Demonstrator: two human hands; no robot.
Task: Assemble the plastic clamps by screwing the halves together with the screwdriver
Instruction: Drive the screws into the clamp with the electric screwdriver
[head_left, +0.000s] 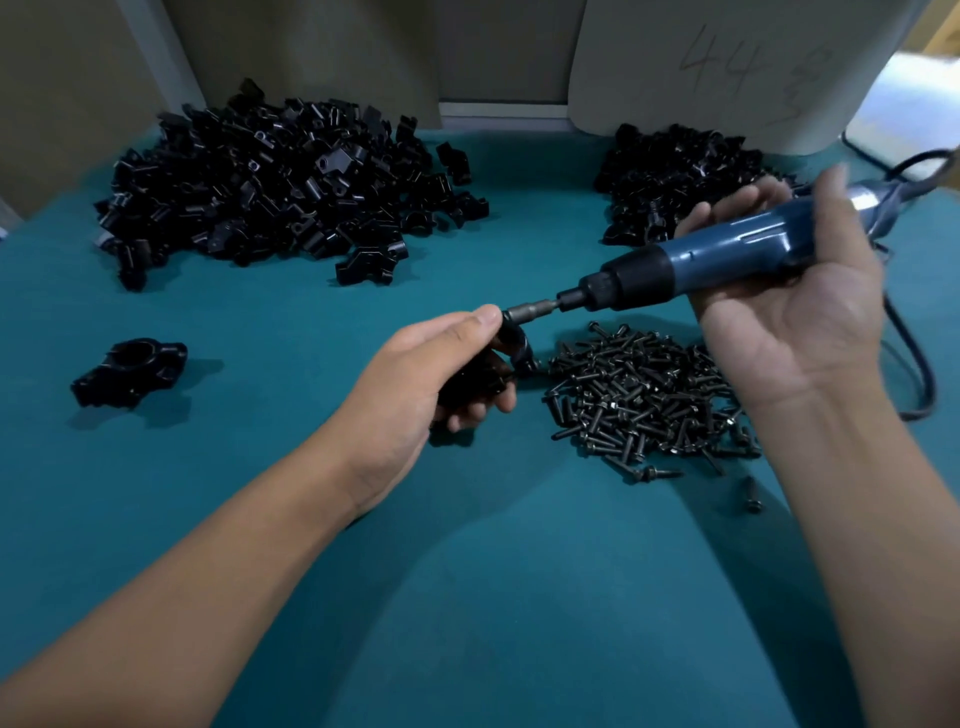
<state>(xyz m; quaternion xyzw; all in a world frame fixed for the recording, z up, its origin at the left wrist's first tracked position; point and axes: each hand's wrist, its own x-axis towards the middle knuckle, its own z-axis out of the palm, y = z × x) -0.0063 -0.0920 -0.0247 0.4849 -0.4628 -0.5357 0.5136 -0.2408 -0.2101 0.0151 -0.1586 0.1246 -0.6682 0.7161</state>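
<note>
Left hand (415, 387) grips clamp (511, 345), right hand (789, 291) grasps screwdriver (691, 262); bit should stay square on screw before driving.

The clamp (483, 374) is mostly hidden inside the left hand (415, 384); whether its halves are joined cannot be told. The bit's tip is hidden where it meets the clamp. The right hand (789, 296) covers the rear of the screwdriver (701, 260), whose cord (919, 364) runs off the right edge. Single pieces in the far pile (675, 176) are too dark to separate. Both forearms are cut off by the bottom edge.
</note>
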